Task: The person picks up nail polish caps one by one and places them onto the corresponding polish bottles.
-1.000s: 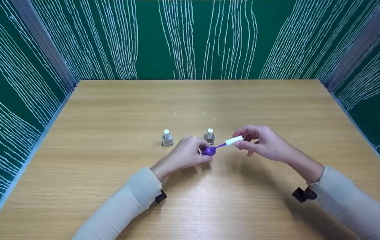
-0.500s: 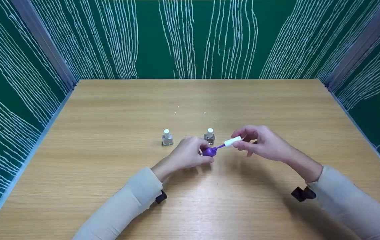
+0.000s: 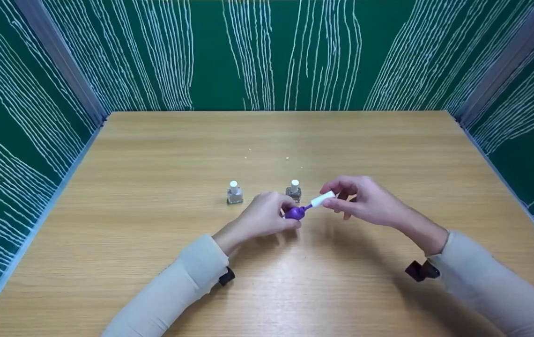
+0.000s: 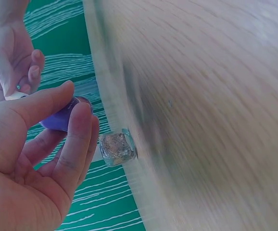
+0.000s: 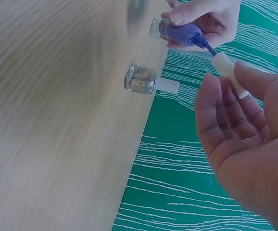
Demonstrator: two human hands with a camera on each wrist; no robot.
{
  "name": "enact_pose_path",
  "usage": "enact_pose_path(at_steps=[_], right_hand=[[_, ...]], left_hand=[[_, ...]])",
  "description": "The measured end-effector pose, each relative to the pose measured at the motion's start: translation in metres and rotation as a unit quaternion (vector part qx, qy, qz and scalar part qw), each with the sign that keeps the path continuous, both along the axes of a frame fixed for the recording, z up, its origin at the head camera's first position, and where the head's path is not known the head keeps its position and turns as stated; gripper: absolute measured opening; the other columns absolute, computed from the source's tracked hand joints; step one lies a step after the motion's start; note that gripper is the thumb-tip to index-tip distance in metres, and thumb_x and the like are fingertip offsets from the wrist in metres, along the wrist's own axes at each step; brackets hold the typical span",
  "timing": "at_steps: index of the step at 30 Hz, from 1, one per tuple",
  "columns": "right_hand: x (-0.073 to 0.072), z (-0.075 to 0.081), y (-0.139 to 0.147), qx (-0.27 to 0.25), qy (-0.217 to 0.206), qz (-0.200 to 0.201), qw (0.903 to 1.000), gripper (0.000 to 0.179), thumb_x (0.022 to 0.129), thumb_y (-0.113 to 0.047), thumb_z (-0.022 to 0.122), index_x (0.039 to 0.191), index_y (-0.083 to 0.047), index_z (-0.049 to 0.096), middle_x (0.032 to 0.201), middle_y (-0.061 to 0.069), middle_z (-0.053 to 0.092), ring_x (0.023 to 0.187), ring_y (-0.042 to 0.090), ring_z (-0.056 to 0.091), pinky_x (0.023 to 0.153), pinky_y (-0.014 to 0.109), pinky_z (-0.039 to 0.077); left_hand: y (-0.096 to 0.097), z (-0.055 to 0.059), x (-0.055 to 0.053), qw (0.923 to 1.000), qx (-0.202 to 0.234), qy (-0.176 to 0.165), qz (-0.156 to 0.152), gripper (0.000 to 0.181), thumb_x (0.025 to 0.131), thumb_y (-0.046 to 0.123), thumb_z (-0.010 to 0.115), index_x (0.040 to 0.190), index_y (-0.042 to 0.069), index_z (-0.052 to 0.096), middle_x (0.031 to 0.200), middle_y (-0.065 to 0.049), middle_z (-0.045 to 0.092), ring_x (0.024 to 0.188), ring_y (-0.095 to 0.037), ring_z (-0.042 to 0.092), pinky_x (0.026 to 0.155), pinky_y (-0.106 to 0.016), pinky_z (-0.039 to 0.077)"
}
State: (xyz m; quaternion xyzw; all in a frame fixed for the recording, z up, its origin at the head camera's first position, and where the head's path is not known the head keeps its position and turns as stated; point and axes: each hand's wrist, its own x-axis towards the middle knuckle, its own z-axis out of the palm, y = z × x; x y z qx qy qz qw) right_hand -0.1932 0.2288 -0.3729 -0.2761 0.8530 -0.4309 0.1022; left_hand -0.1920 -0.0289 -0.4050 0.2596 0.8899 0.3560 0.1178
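Note:
My left hand (image 3: pixel 267 214) grips a small bottle of purple nail polish (image 3: pixel 295 213), tilted with its neck toward the right. In the right wrist view the bottle (image 5: pixel 181 32) shows its clear glass base and open neck. My right hand (image 3: pixel 365 201) pinches the white brush cap (image 3: pixel 323 199) between thumb and fingers. A purple-coated brush stem (image 5: pixel 209 48) runs from the cap into the bottle's neck. Just behind the left hand stands a glittery nail polish bottle (image 3: pixel 293 191) with a white cap. Further left is a clear nail polish bottle (image 3: pixel 234 193), also white-capped.
Both hands are above a wooden table (image 3: pixel 178 150). A few tiny white specks (image 3: pixel 287 158) lie beyond the bottles. Green walls with white wavy lines (image 3: pixel 211 56) enclose the table at the back and sides.
My right hand has moved slightly left with the cap, toward the purple bottle. Less of the brush stem shows now. The left hand has stayed nearly still.

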Motion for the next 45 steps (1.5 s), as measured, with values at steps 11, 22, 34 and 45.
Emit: enact_pose_path(at_steps=[11,22,34,45], right_hand=[[-0.001,-0.002,-0.005,0.001,0.009,0.014,0.9999,0.028,0.094,-0.024,0.075,0.116,-0.007,0.07,0.088,0.007,0.066,0.073,0.032,0.062,0.058,0.037,0.059],[-0.003,-0.002,-0.009,0.01,0.023,0.024,0.9994,0.03,0.092,-0.025,0.077,0.116,-0.008,0.07,0.087,0.005,0.066,0.071,0.022,0.062,0.057,0.037,0.059],[0.0,-0.007,-0.011,0.011,0.039,0.046,0.9981,0.029,0.095,-0.02,0.074,0.121,-0.01,0.07,0.091,0.003,0.069,0.072,0.03,0.066,0.057,0.042,0.059],[0.001,-0.007,-0.014,0.028,0.033,0.05,0.9978,0.027,0.095,-0.022,0.073,0.119,-0.01,0.071,0.091,0.005,0.07,0.072,0.035,0.066,0.059,0.041,0.059]], left_hand=[[0.0,0.001,0.002,1.0,-0.003,0.0,-0.003,0.019,0.086,0.021,0.083,0.101,0.011,0.077,0.084,0.008,0.067,0.072,-0.009,0.053,0.063,-0.023,0.042],[0.001,0.001,0.002,1.0,0.002,0.003,-0.001,0.019,0.086,0.021,0.082,0.101,0.01,0.076,0.083,0.007,0.067,0.07,-0.01,0.052,0.062,-0.024,0.042],[0.0,0.0,0.001,0.9998,0.011,0.01,-0.011,0.018,0.086,0.019,0.083,0.099,0.009,0.077,0.082,0.007,0.067,0.069,-0.009,0.051,0.06,-0.022,0.04],[-0.001,0.001,0.0,0.9999,0.007,-0.003,-0.007,0.019,0.087,0.02,0.083,0.103,0.01,0.078,0.085,0.007,0.067,0.072,-0.01,0.052,0.062,-0.023,0.042]])
